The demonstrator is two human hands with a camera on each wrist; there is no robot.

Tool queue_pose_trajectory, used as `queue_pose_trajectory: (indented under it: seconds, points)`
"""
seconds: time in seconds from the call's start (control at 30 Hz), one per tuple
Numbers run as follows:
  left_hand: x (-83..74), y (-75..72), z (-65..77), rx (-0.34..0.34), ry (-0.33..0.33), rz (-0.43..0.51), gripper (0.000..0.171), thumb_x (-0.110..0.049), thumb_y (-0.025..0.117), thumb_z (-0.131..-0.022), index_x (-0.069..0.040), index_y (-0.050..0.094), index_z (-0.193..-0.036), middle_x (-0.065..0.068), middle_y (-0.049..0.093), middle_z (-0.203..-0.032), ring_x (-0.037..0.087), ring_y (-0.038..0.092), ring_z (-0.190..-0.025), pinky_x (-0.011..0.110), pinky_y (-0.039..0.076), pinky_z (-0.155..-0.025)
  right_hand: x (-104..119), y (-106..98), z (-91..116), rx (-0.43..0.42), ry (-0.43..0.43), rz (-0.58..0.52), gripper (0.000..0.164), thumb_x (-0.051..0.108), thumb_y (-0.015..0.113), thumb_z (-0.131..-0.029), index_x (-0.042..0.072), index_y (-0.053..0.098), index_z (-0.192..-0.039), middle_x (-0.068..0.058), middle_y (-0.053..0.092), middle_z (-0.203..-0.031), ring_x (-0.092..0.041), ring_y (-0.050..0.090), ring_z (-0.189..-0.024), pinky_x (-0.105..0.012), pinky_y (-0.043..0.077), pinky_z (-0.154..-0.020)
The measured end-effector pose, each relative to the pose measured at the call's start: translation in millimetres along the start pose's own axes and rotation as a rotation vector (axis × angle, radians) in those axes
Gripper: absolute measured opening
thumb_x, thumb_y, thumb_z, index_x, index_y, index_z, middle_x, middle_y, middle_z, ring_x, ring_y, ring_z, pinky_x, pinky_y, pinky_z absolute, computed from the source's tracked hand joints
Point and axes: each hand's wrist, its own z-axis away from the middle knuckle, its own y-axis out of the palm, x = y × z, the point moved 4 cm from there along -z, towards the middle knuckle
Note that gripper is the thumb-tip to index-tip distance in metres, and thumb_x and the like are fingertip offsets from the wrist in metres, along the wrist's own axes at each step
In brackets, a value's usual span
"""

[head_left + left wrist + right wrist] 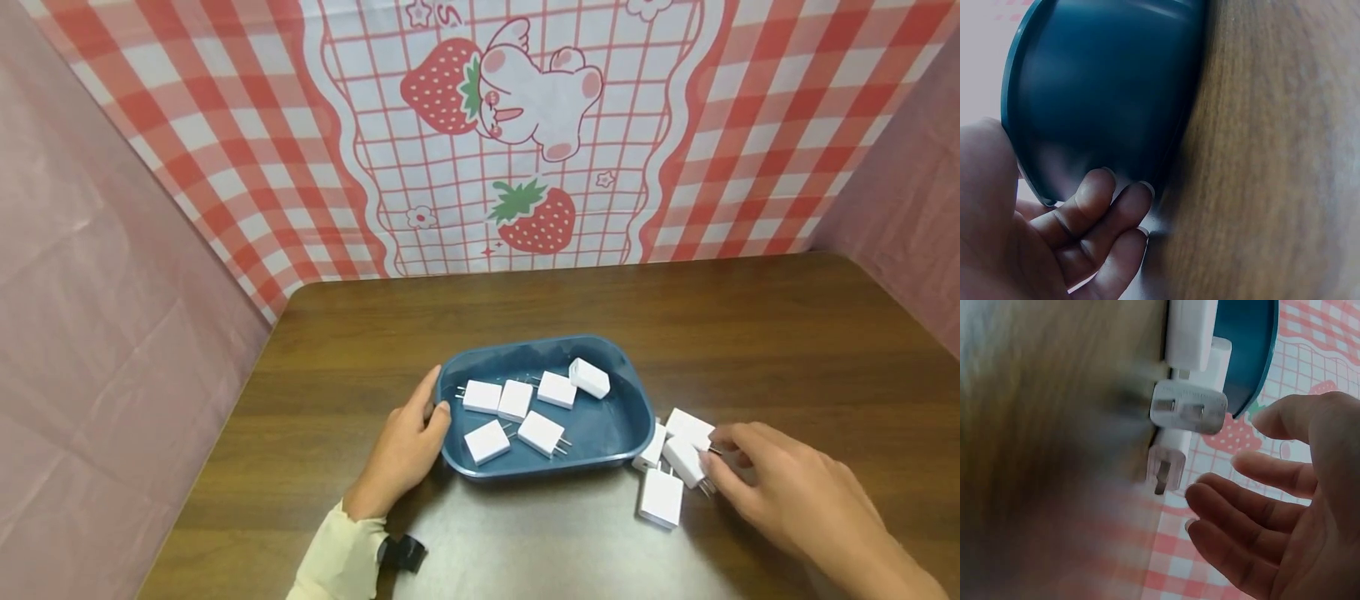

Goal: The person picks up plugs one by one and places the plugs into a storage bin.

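A blue plastic bin (547, 468) stands on the table, with several white phone chargers (487, 442) lying in it, their metal prongs pointing various ways. My left hand (405, 442) grips the bin's left end. In the left wrist view, its curled fingers (1132, 203) rest against the outer wall (1104, 81). Outside the bin's right front corner, several more white chargers (662, 497) lie in a small cluster. Beside these my right hand (795, 483) reaches in, fingers spread and a little bent. The right wrist view has a gap between those fingers and the nearest charger (1188, 406).
Brown wooden table (337, 333) lies around the bin. Behind it hangs a red-and-white checked cloth (720, 167) with strawberry prints. Pink cloth (97, 292) covers the left side. A black strap with a small block (405, 552) sits at my left wrist.
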Motion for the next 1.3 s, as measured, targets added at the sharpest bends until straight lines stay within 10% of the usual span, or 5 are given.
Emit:
queue_pose_trajectory:
  seconds: [0.63,1.3]
  points:
    - [-1.0,-1.4,-0.2,-0.004,0.003,-0.005,0.058,-0.027,0.052,-0.102,-0.018,0.037,-0.157,0.006,0.068,-0.106,0.021,0.058,-0.088,0.044,0.046,-0.083,9,15,6,0.032,-0.008,-0.031,0.022,0.033,0.079,-0.084,0.021,0.071,-0.101,0.010,0.068,-0.089,-0.012,0.064,-0.076,-0.041,0.047,-0.058]
    - [-0.2,0.2,0.6,-0.003,0.004,0.012,0.058,-0.029,0.053,-0.102,-0.019,0.037,-0.157,0.006,0.060,-0.137,0.019,0.061,-0.105,0.053,0.045,-0.100,-10,13,17,0.130,0.069,0.004,0.030,0.026,0.078,-0.085,0.014,0.071,-0.111,-0.001,0.069,-0.092,-0.019,0.058,-0.073,-0.053,0.050,-0.062]
